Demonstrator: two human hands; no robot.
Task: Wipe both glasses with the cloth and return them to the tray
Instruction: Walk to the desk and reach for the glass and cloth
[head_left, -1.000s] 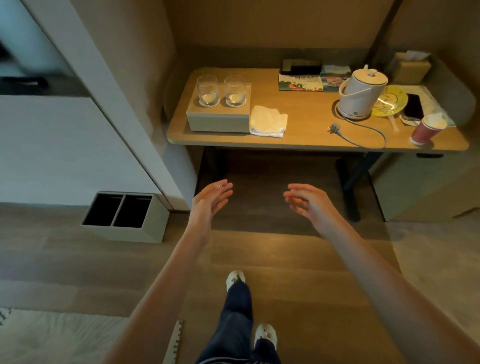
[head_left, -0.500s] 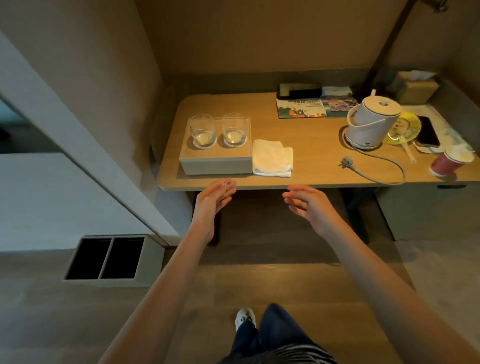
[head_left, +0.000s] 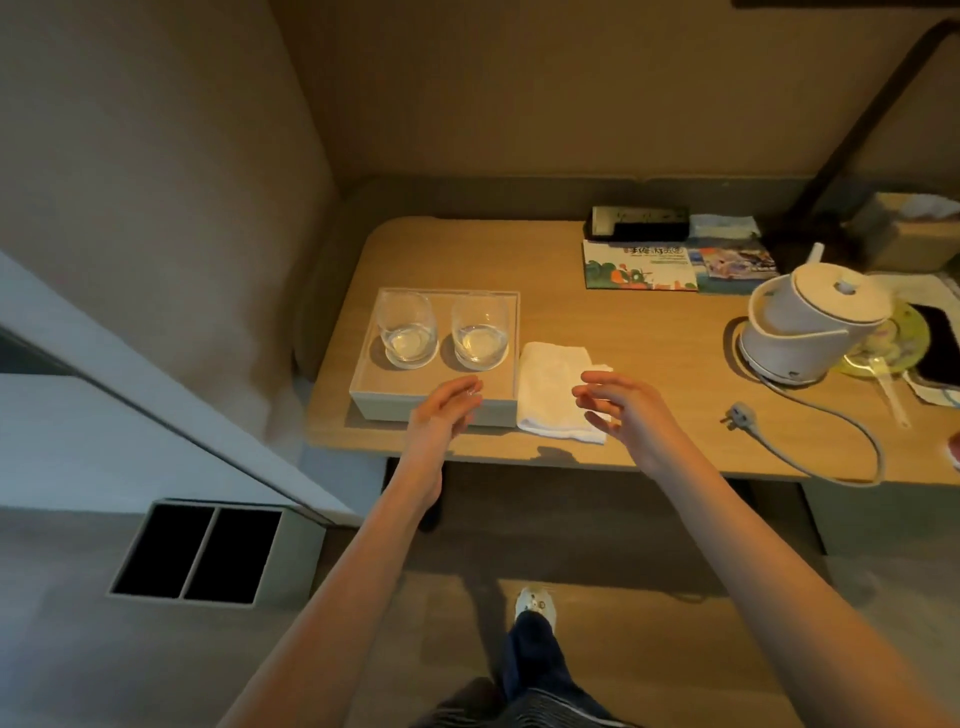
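Clear glass, twice: the left glass (head_left: 408, 330) and the right glass (head_left: 480, 332) stand upright side by side in the pale tray (head_left: 384, 406), centre-left of the frame, on the wooden table (head_left: 623, 332). The white folded cloth (head_left: 548, 379) lies just beside the tray's right wall. The left hand (head_left: 441, 415) is over the tray's near edge, fingers relaxed and empty. The right hand (head_left: 628, 415) is over the cloth, fingers loosely spread, gripping nothing.

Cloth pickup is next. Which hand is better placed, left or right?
Right, probably. The right hand hovers open over the folded white cloth. The left hand, also open, sits over the front edge of the tray, beside the cloth rather than above it.
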